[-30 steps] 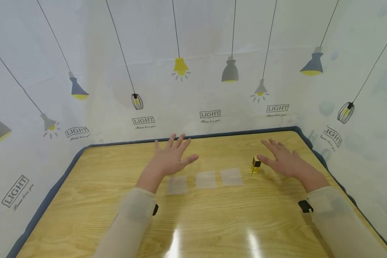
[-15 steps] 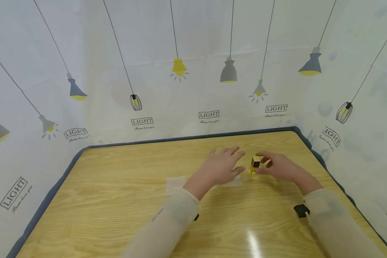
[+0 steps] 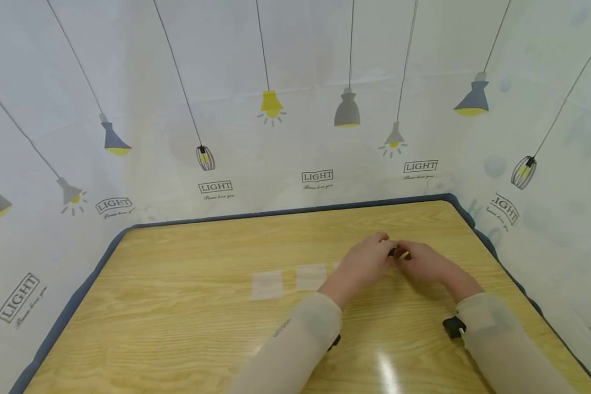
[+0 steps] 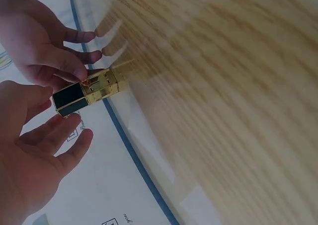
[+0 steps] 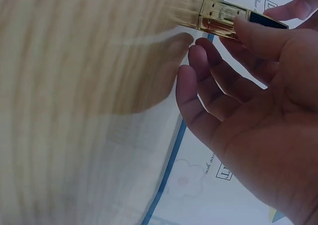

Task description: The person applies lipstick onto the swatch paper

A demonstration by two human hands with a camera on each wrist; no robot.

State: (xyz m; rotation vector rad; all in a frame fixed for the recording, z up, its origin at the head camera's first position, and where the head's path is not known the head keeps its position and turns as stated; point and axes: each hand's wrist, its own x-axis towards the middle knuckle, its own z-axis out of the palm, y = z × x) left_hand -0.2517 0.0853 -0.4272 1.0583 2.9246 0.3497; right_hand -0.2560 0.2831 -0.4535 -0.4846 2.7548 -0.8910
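Observation:
A small gold, box-shaped bottle (image 4: 103, 84) with a black-sided cap (image 4: 69, 97) stands upright at the right part of the table, its gold end down at the tabletop. My right hand (image 3: 426, 262) pinches its gold lower part between thumb and forefinger, the other fingers spread loosely behind, as the right wrist view shows. From the other side my left hand (image 3: 361, 265) has thumb and fingers at the cap (image 3: 392, 252). In the head view the two hands meet around the bottle and hide most of it.
Pale square sheets (image 3: 267, 285) lie in a row left of the hands, the rightmost partly behind my left hand. The wooden table (image 3: 177, 306) has a dark blue edging (image 3: 216, 218) along a wall printed with lamps.
My left hand has swept right across the squares to the bottle. My right hand, spread beside the bottle earlier, has closed thumb and finger onto it.

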